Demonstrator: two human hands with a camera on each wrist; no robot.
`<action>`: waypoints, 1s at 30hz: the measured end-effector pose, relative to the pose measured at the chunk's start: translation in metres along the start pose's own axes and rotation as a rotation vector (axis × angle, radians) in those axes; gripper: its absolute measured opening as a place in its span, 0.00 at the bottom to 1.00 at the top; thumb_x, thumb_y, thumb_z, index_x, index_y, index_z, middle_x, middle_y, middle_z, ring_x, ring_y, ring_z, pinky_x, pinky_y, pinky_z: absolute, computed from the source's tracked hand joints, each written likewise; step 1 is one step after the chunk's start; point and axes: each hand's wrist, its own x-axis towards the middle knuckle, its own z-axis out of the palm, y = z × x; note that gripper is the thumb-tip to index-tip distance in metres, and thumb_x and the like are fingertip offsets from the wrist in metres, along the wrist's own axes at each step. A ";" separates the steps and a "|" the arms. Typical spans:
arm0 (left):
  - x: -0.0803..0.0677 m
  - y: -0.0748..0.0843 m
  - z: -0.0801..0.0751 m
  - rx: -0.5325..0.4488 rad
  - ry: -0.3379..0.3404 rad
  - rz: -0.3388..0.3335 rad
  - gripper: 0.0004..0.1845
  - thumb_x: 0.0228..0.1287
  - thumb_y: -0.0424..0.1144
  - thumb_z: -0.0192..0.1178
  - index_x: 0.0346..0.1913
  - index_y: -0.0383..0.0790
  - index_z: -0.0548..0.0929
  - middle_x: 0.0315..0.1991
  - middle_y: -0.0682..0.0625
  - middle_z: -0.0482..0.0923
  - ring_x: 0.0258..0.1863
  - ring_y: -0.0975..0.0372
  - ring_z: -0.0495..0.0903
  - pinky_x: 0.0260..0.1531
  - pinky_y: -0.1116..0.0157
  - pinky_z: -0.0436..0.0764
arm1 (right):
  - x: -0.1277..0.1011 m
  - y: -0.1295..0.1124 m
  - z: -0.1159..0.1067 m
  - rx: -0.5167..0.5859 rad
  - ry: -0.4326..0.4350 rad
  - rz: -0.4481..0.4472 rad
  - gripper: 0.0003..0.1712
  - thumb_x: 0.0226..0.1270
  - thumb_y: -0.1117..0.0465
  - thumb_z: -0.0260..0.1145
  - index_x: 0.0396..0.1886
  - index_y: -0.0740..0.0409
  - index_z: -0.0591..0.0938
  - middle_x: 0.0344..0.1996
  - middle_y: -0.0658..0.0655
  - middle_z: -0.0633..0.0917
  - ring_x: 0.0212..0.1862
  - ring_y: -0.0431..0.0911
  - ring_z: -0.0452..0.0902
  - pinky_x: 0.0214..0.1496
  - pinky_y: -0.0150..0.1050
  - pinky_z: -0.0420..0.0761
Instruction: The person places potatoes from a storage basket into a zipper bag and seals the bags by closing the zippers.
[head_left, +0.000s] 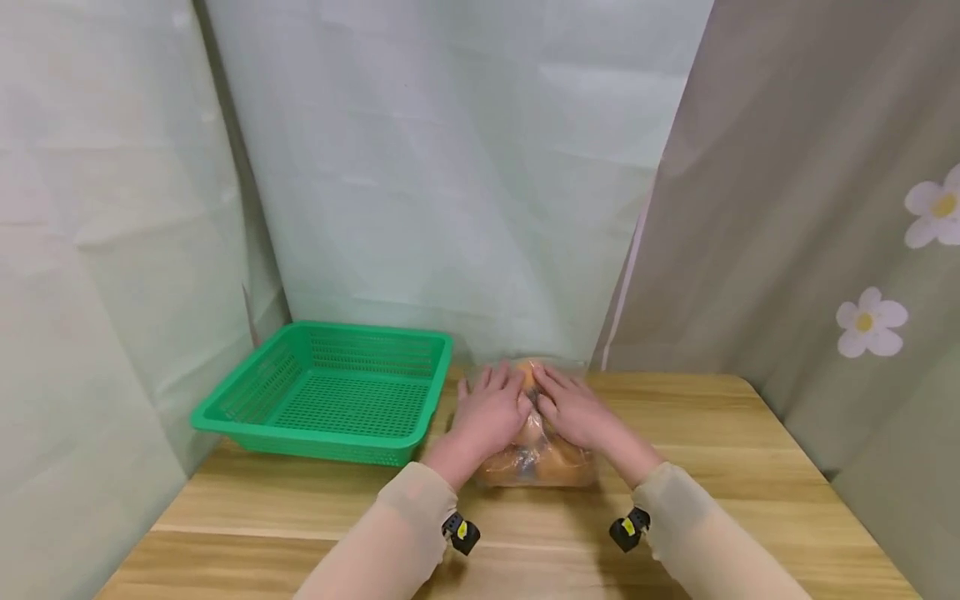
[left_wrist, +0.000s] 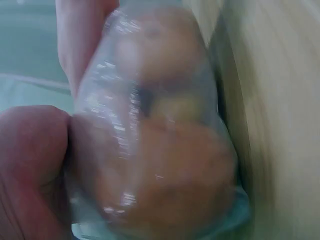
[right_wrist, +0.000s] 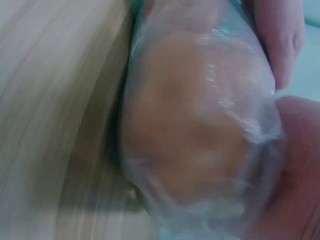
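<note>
A clear plastic bag (head_left: 536,477) of round, orange-brown items lies on the wooden table; their exact kind is blurred by the film. My left hand (head_left: 489,415) rests on the bag's left side with fingers extended over the top. Across from it, my right hand (head_left: 577,414) lies on the right side, its fingers pointing forward and inward. The left wrist view shows the shiny bag (left_wrist: 165,165) close up beside part of the left hand (left_wrist: 30,165). In the right wrist view the bag (right_wrist: 180,115) touches the right hand (right_wrist: 300,145). The bag partly hides the fingers in both wrist views.
A green perforated plastic basket (head_left: 322,442) stands left of the bag, with nothing visible inside. Pale curtains (head_left: 465,167) hang behind the table (head_left: 750,483), and a grey-brown curtain with white flowers (head_left: 772,208) hangs at the right.
</note>
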 end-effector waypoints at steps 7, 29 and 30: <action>-0.005 0.008 -0.001 -0.096 -0.030 0.034 0.31 0.87 0.49 0.42 0.86 0.47 0.69 0.88 0.44 0.57 0.86 0.46 0.59 0.79 0.29 0.55 | -0.010 0.004 -0.009 0.022 -0.047 -0.072 0.33 0.93 0.54 0.46 0.87 0.65 0.65 0.85 0.69 0.62 0.85 0.70 0.54 0.85 0.67 0.55; -0.018 0.013 -0.003 -0.090 -0.093 0.066 0.30 0.91 0.55 0.40 0.86 0.50 0.70 0.88 0.48 0.58 0.86 0.44 0.57 0.78 0.28 0.56 | -0.044 0.014 -0.014 0.118 0.000 -0.005 0.37 0.94 0.46 0.51 0.89 0.62 0.62 0.85 0.73 0.59 0.85 0.75 0.50 0.80 0.76 0.56; -0.016 0.012 -0.003 -0.099 -0.094 0.061 0.31 0.91 0.55 0.39 0.87 0.51 0.68 0.89 0.48 0.57 0.86 0.44 0.56 0.78 0.28 0.55 | -0.045 0.014 -0.015 0.126 -0.002 -0.002 0.37 0.94 0.46 0.50 0.89 0.62 0.61 0.86 0.73 0.59 0.84 0.75 0.51 0.80 0.76 0.56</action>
